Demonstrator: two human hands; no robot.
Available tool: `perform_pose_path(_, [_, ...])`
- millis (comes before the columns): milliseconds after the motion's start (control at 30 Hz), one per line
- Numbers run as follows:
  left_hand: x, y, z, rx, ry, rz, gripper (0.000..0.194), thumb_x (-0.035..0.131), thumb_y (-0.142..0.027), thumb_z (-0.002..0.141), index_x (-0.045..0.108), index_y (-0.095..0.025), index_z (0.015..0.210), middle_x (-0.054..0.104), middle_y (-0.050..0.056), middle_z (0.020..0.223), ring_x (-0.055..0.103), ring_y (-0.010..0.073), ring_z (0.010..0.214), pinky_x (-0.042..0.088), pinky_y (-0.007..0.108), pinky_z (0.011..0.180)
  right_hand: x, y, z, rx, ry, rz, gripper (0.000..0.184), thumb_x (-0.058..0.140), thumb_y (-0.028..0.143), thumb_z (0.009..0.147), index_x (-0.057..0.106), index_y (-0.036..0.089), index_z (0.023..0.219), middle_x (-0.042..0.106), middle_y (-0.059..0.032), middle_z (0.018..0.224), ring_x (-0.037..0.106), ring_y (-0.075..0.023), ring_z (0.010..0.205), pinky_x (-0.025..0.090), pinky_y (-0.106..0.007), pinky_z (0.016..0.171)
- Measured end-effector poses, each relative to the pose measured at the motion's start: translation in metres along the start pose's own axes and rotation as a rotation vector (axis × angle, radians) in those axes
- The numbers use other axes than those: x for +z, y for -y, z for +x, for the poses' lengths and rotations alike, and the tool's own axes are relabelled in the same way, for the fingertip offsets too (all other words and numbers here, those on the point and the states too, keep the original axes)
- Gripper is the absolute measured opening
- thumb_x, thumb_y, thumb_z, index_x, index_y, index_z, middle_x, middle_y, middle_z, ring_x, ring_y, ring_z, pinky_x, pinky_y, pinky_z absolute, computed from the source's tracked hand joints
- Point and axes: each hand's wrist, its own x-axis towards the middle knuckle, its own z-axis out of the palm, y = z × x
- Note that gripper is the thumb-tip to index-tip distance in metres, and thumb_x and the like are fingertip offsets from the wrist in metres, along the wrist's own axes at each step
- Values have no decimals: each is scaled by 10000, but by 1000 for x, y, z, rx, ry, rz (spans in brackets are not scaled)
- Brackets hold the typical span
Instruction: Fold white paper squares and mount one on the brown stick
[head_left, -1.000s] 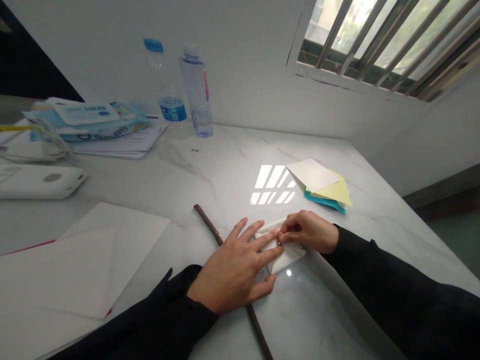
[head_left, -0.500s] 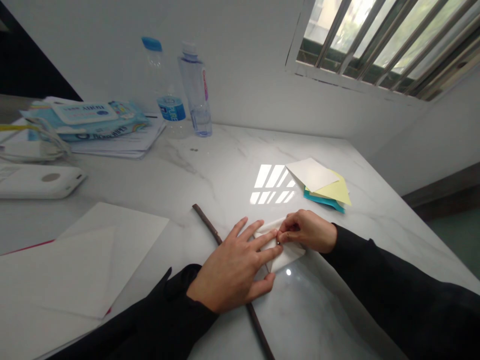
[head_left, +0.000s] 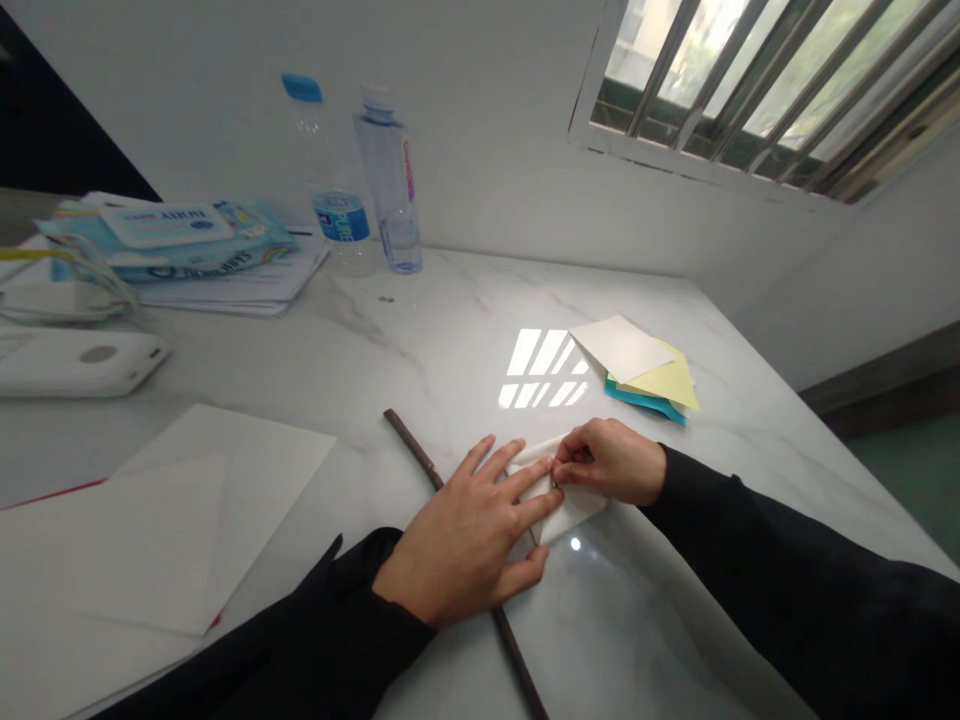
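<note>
My left hand [head_left: 480, 530] lies spread over a folded piece of white paper [head_left: 574, 510], fingers stretched out and apart. Under this hand, a thin dark brown stick [head_left: 411, 446] runs diagonally across the tabletop, its middle hidden. From the right, my right hand [head_left: 609, 462] pinches with thumb and forefinger at the middle of the folded paper, right beside the left fingertips. A tiny dark spot shows at the pinch, too small to name. Part of the paper is covered by both hands.
Loose white, yellow and blue paper squares [head_left: 626, 350] lie beyond my right hand. White sheets [head_left: 247, 460] spread at left. A wipes pack [head_left: 172, 240], a white device [head_left: 82, 362] and two plastic bottles [head_left: 341, 215] stand farther back on the marble table [head_left: 450, 330].
The view has shifted very slightly. Both hands keep their places on the paper, and the right fingertips have hardly moved.
</note>
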Motion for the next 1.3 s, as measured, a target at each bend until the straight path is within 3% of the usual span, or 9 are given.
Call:
perform_pose_path(700, [2, 1, -1, 0, -15, -18, 458, 641, -410, 911, 615, -281, 1349, 512, 71, 1544, 406, 373, 1449, 258, 605, 1205, 0, 12, 1, 56, 14, -93, 123, 700, 258, 825, 807, 199, 837, 740, -28, 719, 628, -158, 673, 394, -255, 625])
perform_pose_path(833, [-6, 0, -2, 3, -60, -97, 410, 715, -444, 858, 680, -295, 1238, 567, 40, 1490, 444, 355, 1418, 297, 563, 1200, 1, 10, -1, 36, 12, -61, 129, 694, 254, 834, 807, 195, 850, 722, -14, 694, 612, -146, 661, 389, -250, 624])
perform_pose_path(900, [-12, 1, 0, -58, -135, -118, 370, 700, -437, 875, 691, -276, 1208, 605, 49, 1431, 481, 322, 1375, 348, 507, 1178, 1, 9, -2, 38, 8, -34, 118, 693, 233, 829, 804, 193, 835, 717, -11, 692, 610, -143, 663, 393, -246, 627])
perform_pose_path(1000, [-17, 5, 6, -276, -253, -22, 388, 623, -391, 931, 654, -188, 1260, 629, 126, 1325, 539, 316, 1253, 424, 483, 1096, 3, 9, -3, 47, -8, -5, 105, 692, 204, 819, 793, 183, 802, 689, -5, 662, 582, -137, 636, 387, -244, 610])
perform_pose_path(1100, [-14, 8, 14, -389, -208, 43, 371, 636, -382, 909, 671, -136, 1185, 628, 155, 1205, 563, 326, 1133, 466, 476, 1012, 8, 7, -6, 27, -39, 11, 111, 680, 205, 829, 780, 183, 786, 666, -2, 646, 555, -138, 617, 374, -254, 598])
perform_pose_path(1300, [-8, 5, 31, -464, -111, -102, 221, 631, -332, 872, 648, -181, 1032, 639, 92, 1050, 603, 286, 1020, 482, 396, 890, 25, -3, -15, -81, -186, 37, 106, 671, 187, 863, 759, 192, 804, 674, -22, 764, 577, -166, 726, 387, -282, 692])
